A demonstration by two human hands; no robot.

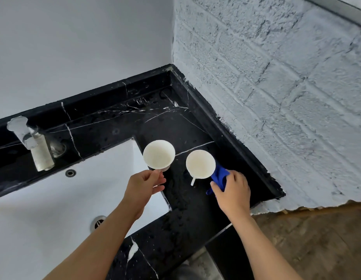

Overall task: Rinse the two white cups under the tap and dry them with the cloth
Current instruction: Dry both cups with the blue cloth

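Two white cups stand upright on the black marble counter (135, 126), right of the sink. My left hand (144, 185) pinches the handle of the left cup (159, 155), which sits at the sink's corner. The right cup (200, 163) stands free, its handle pointing toward me. A blue cloth (220, 177) lies bunched just right of that cup, and my right hand (233, 191) grips it against the counter. The chrome tap (37, 147) is at the far left, with no water running that I can see.
The white sink basin (54, 199) with its drain (98, 222) fills the lower left. A plain wall stands behind and a rough painted brick wall (276, 98) to the right. The counter ends at the right, with wooden floor (317, 245) below.
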